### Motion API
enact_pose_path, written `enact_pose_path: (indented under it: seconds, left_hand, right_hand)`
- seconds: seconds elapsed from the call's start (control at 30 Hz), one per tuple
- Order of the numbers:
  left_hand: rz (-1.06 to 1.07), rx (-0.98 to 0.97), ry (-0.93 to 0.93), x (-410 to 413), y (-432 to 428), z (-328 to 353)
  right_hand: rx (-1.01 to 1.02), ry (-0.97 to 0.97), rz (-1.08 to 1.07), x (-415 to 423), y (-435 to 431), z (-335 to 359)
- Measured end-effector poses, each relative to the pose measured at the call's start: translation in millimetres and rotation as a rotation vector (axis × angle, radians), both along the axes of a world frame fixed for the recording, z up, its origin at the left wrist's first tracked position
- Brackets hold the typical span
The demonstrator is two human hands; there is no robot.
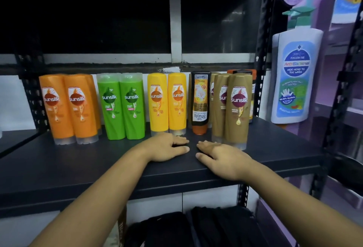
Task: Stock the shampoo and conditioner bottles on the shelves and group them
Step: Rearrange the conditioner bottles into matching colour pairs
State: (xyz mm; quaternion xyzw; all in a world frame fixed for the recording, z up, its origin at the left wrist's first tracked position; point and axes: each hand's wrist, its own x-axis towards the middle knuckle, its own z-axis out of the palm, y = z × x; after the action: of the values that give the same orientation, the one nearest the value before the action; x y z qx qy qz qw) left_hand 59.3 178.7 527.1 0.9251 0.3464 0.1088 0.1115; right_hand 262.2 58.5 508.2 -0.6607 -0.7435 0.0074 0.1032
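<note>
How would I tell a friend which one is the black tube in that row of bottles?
Find the dark shelf with its row of coloured bottles. The tube stands right of centre, between the yellow bottles and the brown bottles. It is the only black one, slimmer than the rest, standing on an orange cap, and its label reads Shayla, not Sunsilk.

Both hands [167, 146] flat on shelf [78, 160] before bottles [167, 103].

Evenly lit in front, near black above; sharp mid-frame, bowed and blurred, perhaps motion-smeared, around the pump bottle [296, 77] at right.
</note>
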Motion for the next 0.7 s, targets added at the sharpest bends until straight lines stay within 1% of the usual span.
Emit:
enact_pose_path:
  seconds: [0.07,0.13,0.23,0.33,0.4,0.47,0.6,0.63,0.7]
  left_hand:
    - [0.002,-0.012,-0.065,1,-2,3]
    - [0.000,0.026,-0.183,6,-7,15]
    - [0.025,0.255,-0.362,22,-8,52]
    - [0.048,0.510,-0.456,45,-4,96]
    - [0.071,0.703,-0.415,63,-1,119]
    - [0.140,0.805,-0.290,82,3,134]
    - [0.249,0.771,-0.006,107,14,143]
    - [0.263,0.772,0.031,110,17,143]
    - [0.284,0.785,0.034,113,17,142]
  right_hand:
    - [0.003,-0.002,-0.007,1,-1,-2]
    - [0.014,0.003,-0.003,1,-2,-2]
    - [0.030,0.021,0.002,1,-4,-1]
    - [0.043,0.040,0.000,3,-3,-1]
    - [0.046,0.041,0.004,4,-3,0]
    - [0.053,0.039,0.013,4,-3,1]
    - [0.061,0.057,0.019,4,-5,3]
    - [0.066,0.056,0.021,4,-5,3]
    - [0.074,0.054,0.022,4,-5,3]
